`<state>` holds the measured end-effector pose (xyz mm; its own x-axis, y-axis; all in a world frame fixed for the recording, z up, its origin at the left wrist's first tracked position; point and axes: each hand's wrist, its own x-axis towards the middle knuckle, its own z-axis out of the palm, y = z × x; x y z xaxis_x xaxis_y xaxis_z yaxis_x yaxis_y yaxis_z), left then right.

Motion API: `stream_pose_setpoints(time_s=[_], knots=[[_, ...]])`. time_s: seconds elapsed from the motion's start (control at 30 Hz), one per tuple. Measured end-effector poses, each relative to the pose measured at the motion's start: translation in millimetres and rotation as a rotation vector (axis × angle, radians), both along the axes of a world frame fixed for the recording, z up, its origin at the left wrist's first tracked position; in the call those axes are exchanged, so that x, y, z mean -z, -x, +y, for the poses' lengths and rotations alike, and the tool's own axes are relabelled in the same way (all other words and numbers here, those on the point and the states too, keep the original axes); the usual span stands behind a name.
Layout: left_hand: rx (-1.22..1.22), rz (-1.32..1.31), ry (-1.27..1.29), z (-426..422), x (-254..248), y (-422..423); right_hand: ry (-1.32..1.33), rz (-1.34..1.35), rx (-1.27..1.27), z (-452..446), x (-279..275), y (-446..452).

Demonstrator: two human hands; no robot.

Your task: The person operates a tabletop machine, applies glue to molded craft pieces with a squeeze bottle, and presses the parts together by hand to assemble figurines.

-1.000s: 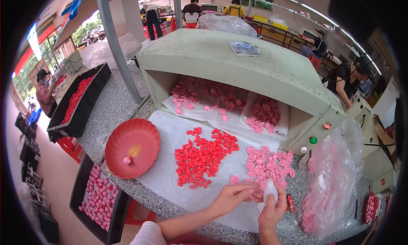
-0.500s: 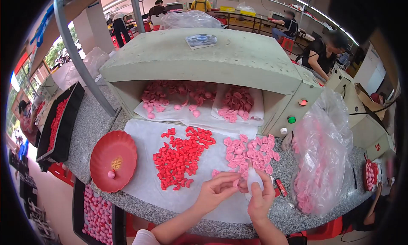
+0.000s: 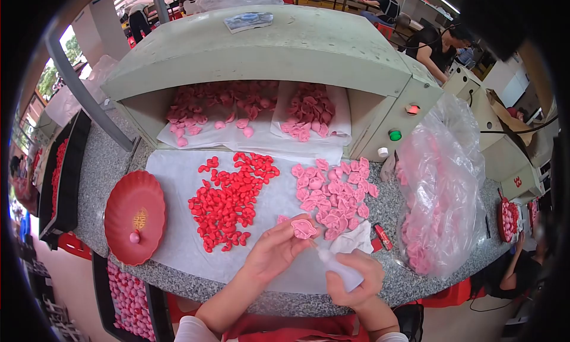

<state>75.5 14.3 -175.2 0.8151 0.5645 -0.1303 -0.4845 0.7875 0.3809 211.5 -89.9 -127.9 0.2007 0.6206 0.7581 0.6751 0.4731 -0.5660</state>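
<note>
My left hand (image 3: 276,249) holds up a pink shell-like piece (image 3: 303,228) between its fingers. In my right hand (image 3: 360,275) is a translucent white squeeze bottle (image 3: 341,269), tilted so that its thin nozzle points at the pink piece, close to its lower edge. Beyond my hands, a cluster of similar pink pieces (image 3: 332,190) lies on white paper (image 3: 172,170). Left of them is a pile of small red pieces (image 3: 222,202). A crumpled white tissue (image 3: 351,240) lies behind the bottle.
A pale green open-fronted machine (image 3: 249,51) stands behind, pink pieces inside. At left are a red scalloped dish (image 3: 135,193) with one pink ball and a black crate (image 3: 104,294) of balls. A plastic bag (image 3: 442,193) sits at right. A person (image 3: 436,48) works beyond.
The view has shifted down and to the right. The pink piece in my left hand now faces up in plain sight, and the bottle has gone from upright to tilted, a little apart from my left hand.
</note>
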Motion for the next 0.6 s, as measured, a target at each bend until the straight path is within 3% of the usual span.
stream_pose_setpoints(time_s=[0.6], knots=[[-0.031, -0.032, -0.007, -3.6, 8.3, -1.8, 0.048, -0.085, 0.033, 0.6, 3.8, 4.0]])
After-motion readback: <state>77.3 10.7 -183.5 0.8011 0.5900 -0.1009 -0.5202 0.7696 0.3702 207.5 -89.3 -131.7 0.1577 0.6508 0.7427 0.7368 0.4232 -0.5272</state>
